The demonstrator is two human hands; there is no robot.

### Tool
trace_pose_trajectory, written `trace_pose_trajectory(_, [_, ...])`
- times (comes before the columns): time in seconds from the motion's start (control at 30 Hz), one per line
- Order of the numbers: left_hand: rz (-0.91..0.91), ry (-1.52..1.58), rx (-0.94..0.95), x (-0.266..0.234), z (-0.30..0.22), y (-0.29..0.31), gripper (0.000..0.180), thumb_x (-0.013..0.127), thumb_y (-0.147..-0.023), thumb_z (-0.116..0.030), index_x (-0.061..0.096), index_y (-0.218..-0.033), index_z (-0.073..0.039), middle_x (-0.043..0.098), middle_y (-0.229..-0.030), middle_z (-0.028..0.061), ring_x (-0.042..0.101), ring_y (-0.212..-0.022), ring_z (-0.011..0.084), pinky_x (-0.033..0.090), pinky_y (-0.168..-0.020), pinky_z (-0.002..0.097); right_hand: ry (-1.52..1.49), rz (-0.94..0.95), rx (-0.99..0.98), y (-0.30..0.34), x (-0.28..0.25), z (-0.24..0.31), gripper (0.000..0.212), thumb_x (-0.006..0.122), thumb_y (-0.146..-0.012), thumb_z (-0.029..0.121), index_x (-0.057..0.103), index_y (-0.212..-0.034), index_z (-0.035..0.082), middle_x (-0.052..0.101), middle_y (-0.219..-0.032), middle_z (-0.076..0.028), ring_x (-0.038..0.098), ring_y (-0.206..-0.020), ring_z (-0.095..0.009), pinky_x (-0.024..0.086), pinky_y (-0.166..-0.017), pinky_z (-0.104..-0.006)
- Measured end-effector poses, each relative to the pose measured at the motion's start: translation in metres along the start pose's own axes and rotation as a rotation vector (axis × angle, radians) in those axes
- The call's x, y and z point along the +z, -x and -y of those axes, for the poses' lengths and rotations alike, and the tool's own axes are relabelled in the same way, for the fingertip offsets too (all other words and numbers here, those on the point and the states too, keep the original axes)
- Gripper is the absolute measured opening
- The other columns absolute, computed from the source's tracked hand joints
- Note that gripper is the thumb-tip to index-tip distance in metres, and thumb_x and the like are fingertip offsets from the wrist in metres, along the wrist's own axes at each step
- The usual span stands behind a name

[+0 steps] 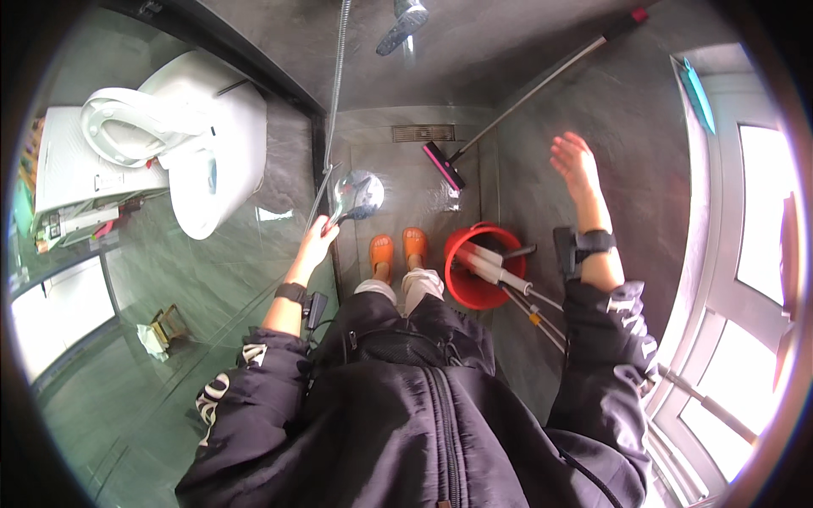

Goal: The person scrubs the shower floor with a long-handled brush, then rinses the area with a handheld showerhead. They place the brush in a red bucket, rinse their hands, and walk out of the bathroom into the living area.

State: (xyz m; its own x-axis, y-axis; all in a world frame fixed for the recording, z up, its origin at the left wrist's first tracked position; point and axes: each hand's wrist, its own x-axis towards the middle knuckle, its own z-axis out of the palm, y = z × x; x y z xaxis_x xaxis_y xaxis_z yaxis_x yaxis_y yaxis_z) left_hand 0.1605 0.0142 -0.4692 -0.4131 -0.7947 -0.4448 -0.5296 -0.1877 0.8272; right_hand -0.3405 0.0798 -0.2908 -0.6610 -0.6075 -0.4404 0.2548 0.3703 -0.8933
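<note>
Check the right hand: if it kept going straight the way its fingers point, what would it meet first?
Probably the grey tiled wall. The right hand is open and empty, fingers pointing up and away, with bare wall ahead. The squeegee's long handle leans just left of that line; depth is unclear.

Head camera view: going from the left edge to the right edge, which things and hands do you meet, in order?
White toilet → left hand gripping the handheld shower head → orange slippers → red bucket holding tool handles → right hand, raised and open → window frame.

Grey tiled shower floor (406, 182), glass partition (212, 279), white toilet (212, 152), bright window (762, 212)
</note>
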Motion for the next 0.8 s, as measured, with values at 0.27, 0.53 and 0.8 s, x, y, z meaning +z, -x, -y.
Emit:
trace_pose_trajectory(0.27, [-0.025,-0.006,-0.092,-0.012,-0.005,0.047,0.019,0.059,-0.080,-0.014,0.046,-0.089,-0.002,0.054,-0.076,0.0045,0.052,-0.073,0.0116,0.042,-0.069,0.0261,0.358,-0.237,-0.089,-0.160,0.009,0.055,0.073,0.064,-0.069,0.020,0.027,-0.130,0.005,0.037,-0.127,-0.013,0.037,-0.115,-0.024,0.040,-0.085,-0.0386])
trace_pose_trajectory(0.53, [0.098,-0.421,-0.123,-0.018,0.001,0.068,0.023,0.063,-0.073,-0.021,0.050,-0.086,-0.008,0.061,-0.081,0.0051,0.059,-0.080,0.0237,0.042,-0.070,0.0365,0.039,-0.154,-0.110,-0.235,0.012,0.060,0.065,0.066,-0.072,0.027,0.035,-0.125,0.009,0.045,-0.123,-0.005,0.036,-0.118,-0.022,0.016,-0.098,-0.0502])
trace_pose_trajectory(0.8, [0.189,-0.537,-0.140,-0.007,0.020,0.066,0.022,0.061,-0.072,-0.030,0.049,-0.080,-0.014,0.058,-0.072,0.0002,0.057,-0.074,0.0250,0.034,-0.065,0.0426,0.140,-0.426,-0.228,-0.273,0.001,0.051,0.031,0.071,-0.064,0.023,0.057,-0.087,0.007,0.056,-0.087,-0.003,0.048,-0.086,-0.017,0.035,-0.073,-0.0381])
